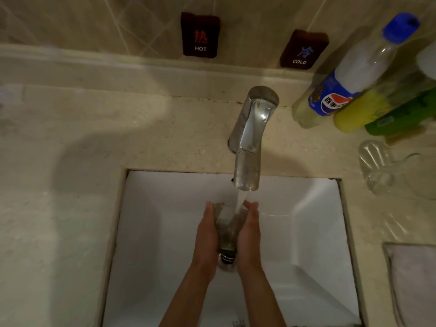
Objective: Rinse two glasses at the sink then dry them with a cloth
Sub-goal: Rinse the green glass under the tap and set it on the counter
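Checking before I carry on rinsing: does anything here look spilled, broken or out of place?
Nothing stands out. Both hands, left and right, hold a glass under the running tap over the sink. The second glass lies on the counter near the cloth.

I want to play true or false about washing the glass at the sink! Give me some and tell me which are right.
1. Water runs from the tap into the glass. True.
2. Only one hand holds the glass. False: the left hand and the right hand both hold it.
3. The HOT sign is left of the COLD sign. True.
4. The bottle with the blue cap stands in the sink. False: it is on the counter.
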Action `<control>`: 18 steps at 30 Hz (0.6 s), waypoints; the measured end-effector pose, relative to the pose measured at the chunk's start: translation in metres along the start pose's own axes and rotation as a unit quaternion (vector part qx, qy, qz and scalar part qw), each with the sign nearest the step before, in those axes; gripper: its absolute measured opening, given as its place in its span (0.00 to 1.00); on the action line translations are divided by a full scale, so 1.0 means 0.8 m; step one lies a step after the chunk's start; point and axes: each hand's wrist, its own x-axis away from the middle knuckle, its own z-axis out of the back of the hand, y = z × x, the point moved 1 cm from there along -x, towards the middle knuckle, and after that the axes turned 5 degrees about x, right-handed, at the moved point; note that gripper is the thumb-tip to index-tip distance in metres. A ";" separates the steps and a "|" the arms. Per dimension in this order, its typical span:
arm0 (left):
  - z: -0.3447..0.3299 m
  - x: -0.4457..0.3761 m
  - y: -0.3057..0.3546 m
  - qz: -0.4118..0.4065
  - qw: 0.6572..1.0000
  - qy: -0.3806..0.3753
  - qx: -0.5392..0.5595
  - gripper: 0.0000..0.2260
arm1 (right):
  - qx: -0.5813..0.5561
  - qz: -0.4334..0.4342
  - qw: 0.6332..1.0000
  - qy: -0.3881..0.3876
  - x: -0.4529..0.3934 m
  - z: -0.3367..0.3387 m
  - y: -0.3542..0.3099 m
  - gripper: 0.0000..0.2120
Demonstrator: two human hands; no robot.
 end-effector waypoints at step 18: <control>0.043 -0.008 0.045 -0.042 0.949 -0.244 -0.196 0.25 | 0.250 0.113 0.933 -0.233 -0.012 0.080 -0.066 0.36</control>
